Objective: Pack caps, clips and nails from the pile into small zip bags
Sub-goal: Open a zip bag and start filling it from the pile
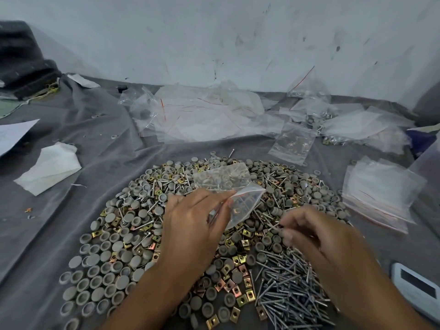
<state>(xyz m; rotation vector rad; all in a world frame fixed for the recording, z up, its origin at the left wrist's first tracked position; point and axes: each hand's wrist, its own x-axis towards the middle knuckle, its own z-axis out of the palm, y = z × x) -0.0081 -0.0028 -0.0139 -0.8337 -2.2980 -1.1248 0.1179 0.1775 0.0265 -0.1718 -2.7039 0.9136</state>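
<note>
A wide pile on the grey cloth mixes grey round caps (107, 256), brass square clips (234, 290) and silver nails (288, 289). My left hand (192, 225) pinches the mouth of a small clear zip bag (245, 206) above the pile's middle; the bag hangs open toward the right. My right hand (316, 236) hovers just right of the bag and pinches a nail (273, 226) between thumb and fingertips, its tip pointing at the bag. Another filled bag (221, 176) lies on the pile behind.
Empty zip bags (204, 115) are heaped at the back by the wall. Filled bags (333, 125) lie at the back right, a stack of bags (381, 194) at the right. White paper (50, 170) lies left; a white device (419, 289) sits at bottom right.
</note>
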